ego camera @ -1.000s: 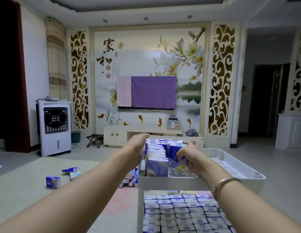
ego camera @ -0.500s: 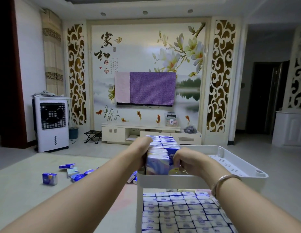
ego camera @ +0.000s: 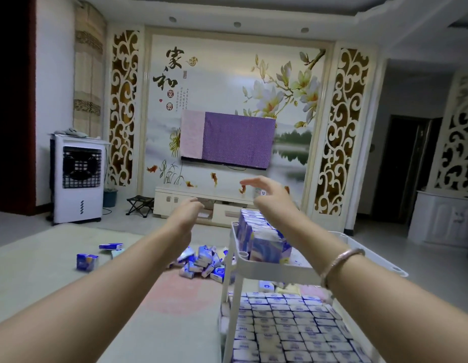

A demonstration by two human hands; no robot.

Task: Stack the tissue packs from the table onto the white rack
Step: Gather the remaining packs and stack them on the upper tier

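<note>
Now that both hands have let go, fingers spread and empty, the packs sit on the rack, more waiting.

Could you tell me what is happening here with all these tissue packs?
A person is filling a white rack with tissue packs. Both the left hand and the right hand are raised, open and empty, above the row of packs on the top shelf. The lower shelf is packed full, and a loose pile lies on the floor beside the rack.
</note>
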